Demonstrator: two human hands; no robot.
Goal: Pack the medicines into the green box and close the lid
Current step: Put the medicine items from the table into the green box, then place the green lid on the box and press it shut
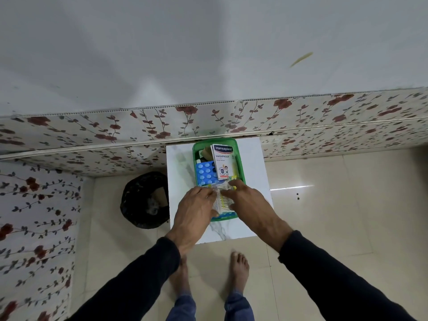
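Observation:
The green box point(239, 166) stands open on a small white marble table point(180, 167). Inside it lie a white Hansaplast plaster carton point(222, 162), a blue blister strip of tablets point(205, 171) and a brown item at the far end. Over the near end of the box my left hand point(196, 207) and my right hand point(246, 200) both hold a clear packet of cotton buds point(223, 200), fingers pinching its top edge. No lid can be seen.
A black lined waste bin point(146, 200) stands on the floor left of the table. Floral wall panels run behind and to the left. My bare feet are on the cream tiles in front of the table.

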